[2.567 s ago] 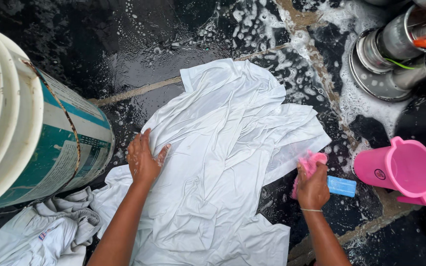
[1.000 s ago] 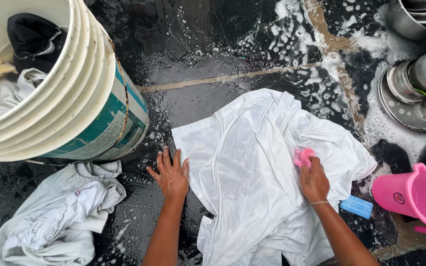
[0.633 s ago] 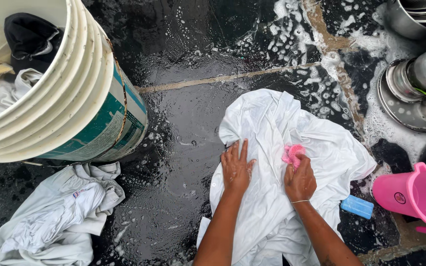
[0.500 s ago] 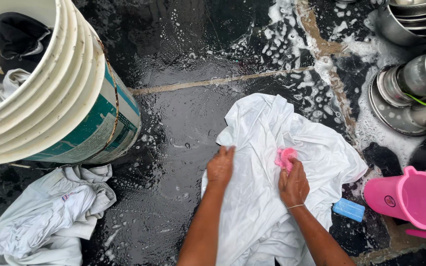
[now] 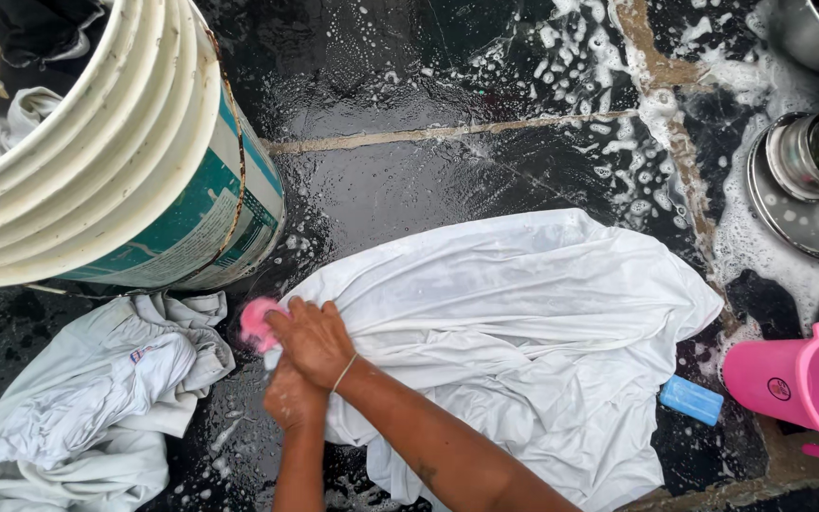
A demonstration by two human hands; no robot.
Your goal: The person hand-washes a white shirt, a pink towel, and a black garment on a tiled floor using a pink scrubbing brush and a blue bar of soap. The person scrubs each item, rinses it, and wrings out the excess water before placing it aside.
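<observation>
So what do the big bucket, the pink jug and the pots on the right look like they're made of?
The bucket looks like cream moulded plastic: ridged rim, glossy printed side. The pink jug also looks plastic, with its smooth, even colour and moulded spout. The pots seem to be bare steel or aluminium, grey and mirror-shiny.

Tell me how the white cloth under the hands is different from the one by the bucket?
The white cloth under the hands lies spread out wide; the other cloth by the bucket sits crumpled in a heap. The spread one looks bright white, the heap greyer. Both lie on the wet, soapy floor.
</observation>
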